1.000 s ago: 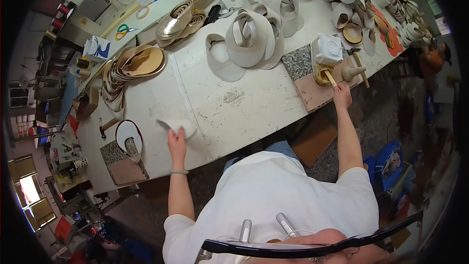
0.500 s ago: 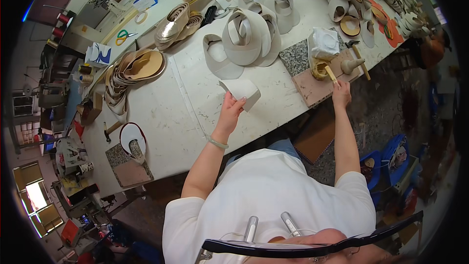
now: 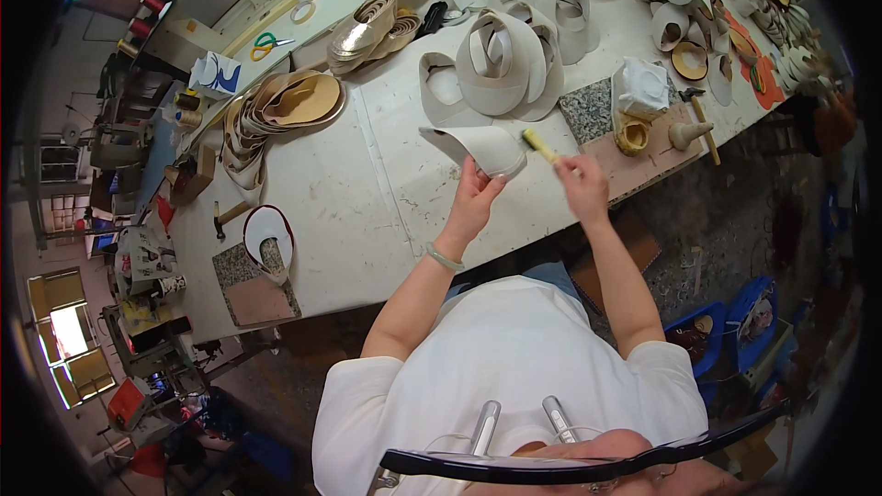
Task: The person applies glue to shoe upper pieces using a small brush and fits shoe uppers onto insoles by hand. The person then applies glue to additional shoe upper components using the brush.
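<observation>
My left hand [image 3: 471, 202] pinches the lower edge of a white shoe upper [image 3: 482, 149], holding it tilted above the table. In my right hand [image 3: 584, 186] is a small brush [image 3: 540, 144] with a yellow handle, its dark bristle end beside the upper's right edge. Whether the bristles touch the upper I cannot tell. Right of that hand stands a glue pot [image 3: 632, 134] with a yellowed rim, on a pinkish board. Beyond the held piece sits a stack of white uppers [image 3: 496, 64].
A white wrapped block [image 3: 641, 87] stands behind the pot; a hammer [image 3: 706, 124] and a beige knob-like piece [image 3: 689, 133] lie right of it. Tan uppers [image 3: 303, 99] and a gold stack [image 3: 361, 32] are at left. A red-edged upper [image 3: 268, 237] rests on a granite slab [image 3: 241, 266].
My right hand has drawn the brush out of the glue pot and moved left to the white upper. The left hand has turned the upper slightly. The whole view has shifted.
</observation>
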Action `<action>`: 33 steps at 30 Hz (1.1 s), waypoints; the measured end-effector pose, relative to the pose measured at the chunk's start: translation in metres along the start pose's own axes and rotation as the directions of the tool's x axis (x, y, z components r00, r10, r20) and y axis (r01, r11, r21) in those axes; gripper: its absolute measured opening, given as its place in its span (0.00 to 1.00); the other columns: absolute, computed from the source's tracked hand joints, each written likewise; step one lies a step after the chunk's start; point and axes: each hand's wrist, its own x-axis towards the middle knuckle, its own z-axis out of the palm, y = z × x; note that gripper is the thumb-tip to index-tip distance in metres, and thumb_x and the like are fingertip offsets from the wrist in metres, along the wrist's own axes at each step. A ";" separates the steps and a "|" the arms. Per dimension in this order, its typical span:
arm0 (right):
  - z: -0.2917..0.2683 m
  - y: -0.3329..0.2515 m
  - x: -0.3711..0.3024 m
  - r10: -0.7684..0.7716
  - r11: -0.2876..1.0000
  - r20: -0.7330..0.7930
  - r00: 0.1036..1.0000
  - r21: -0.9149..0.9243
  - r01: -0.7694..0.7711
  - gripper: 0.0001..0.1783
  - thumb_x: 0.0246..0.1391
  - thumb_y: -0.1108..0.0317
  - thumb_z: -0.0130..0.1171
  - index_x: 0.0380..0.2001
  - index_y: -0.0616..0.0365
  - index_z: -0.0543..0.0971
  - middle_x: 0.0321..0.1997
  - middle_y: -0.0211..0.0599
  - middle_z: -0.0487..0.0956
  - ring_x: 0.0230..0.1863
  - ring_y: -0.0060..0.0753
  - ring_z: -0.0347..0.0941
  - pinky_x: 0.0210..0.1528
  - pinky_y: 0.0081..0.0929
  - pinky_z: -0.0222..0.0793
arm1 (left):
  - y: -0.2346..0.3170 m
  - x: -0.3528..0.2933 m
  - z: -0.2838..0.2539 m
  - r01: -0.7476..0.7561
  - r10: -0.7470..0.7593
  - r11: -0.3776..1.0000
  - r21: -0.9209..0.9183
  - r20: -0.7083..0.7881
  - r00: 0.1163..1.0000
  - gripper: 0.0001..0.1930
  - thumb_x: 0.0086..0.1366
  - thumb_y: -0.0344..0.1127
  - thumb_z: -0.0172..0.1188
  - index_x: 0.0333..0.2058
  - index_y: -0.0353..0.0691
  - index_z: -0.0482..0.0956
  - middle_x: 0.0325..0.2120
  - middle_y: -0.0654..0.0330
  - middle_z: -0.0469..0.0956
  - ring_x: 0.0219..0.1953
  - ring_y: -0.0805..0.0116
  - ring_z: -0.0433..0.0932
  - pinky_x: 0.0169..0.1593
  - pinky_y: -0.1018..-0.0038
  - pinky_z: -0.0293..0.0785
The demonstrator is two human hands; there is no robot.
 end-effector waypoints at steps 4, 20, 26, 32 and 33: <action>0.000 -0.007 0.012 0.096 0.993 -0.013 0.995 0.066 -0.095 0.08 0.49 0.66 0.64 0.29 0.59 0.81 0.29 0.37 0.77 0.32 0.34 0.75 0.34 0.26 0.68 | 0.005 -0.001 -0.006 -0.068 0.069 0.996 0.052 -0.027 0.997 0.27 0.66 0.26 0.50 0.60 0.41 0.51 0.52 0.60 0.67 0.54 0.72 0.67 0.56 0.75 0.63; 0.003 -0.014 0.010 -0.121 0.979 0.087 0.989 0.176 0.104 0.08 0.48 0.70 0.65 0.32 0.60 0.80 0.32 0.38 0.76 0.32 0.33 0.74 0.34 0.25 0.68 | 0.029 0.004 -0.019 0.029 -0.099 0.815 -0.579 -0.090 0.991 0.17 0.71 0.35 0.43 0.56 0.41 0.58 0.51 0.57 0.70 0.51 0.63 0.73 0.52 0.59 0.75; 0.006 0.028 0.012 0.089 0.936 0.285 0.954 0.303 -0.178 0.08 0.49 0.74 0.63 0.35 0.62 0.80 0.36 0.31 0.75 0.35 0.20 0.70 0.34 0.14 0.66 | 0.011 0.012 -0.035 0.110 -0.190 0.560 -0.821 0.002 0.982 0.15 0.72 0.38 0.41 0.50 0.36 0.67 0.48 0.57 0.73 0.51 0.64 0.74 0.54 0.66 0.74; 0.044 -0.005 -0.003 0.061 0.632 0.683 0.728 0.538 -0.558 0.17 0.51 0.76 0.60 0.46 0.63 0.75 0.39 0.31 0.78 0.38 0.20 0.73 0.46 0.17 0.68 | -0.015 0.017 -0.057 0.081 -0.266 0.314 -0.946 -0.006 0.964 0.18 0.71 0.43 0.42 0.51 0.37 0.68 0.48 0.56 0.73 0.52 0.63 0.72 0.56 0.68 0.70; 0.057 -0.001 -0.005 0.176 0.624 0.638 0.750 0.517 -0.586 0.17 0.50 0.74 0.62 0.45 0.62 0.75 0.35 0.29 0.78 0.35 0.19 0.73 0.42 0.16 0.67 | -0.013 0.016 -0.052 0.077 -0.239 0.507 -0.859 -0.054 0.970 0.18 0.70 0.42 0.46 0.51 0.37 0.67 0.47 0.57 0.73 0.52 0.64 0.71 0.55 0.69 0.70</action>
